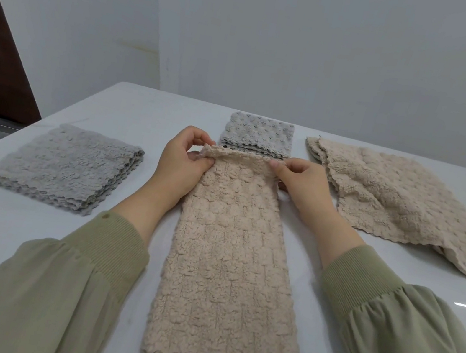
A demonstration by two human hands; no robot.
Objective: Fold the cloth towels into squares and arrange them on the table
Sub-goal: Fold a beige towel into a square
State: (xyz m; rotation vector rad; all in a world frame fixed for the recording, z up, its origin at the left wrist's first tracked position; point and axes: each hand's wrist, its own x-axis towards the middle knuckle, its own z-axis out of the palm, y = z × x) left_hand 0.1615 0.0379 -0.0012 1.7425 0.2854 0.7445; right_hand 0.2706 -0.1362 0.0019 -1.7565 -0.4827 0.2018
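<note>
A long beige towel (230, 256) is lying lengthwise on the white table (360, 292). The left hand (184, 161) and right hand (302, 182) are each pinching one far corner between thumb and fingers. Folded grey towels are resting at left (68, 166) and just beyond (259, 134); loose beige towels (402, 200) are lying at right.

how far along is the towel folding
Done: the small grey square at the back and the grey stack on the left look folded. In hand: left hand and right hand pinch the far end of the beige strip. Left: the loose beige pile on the right.
</note>
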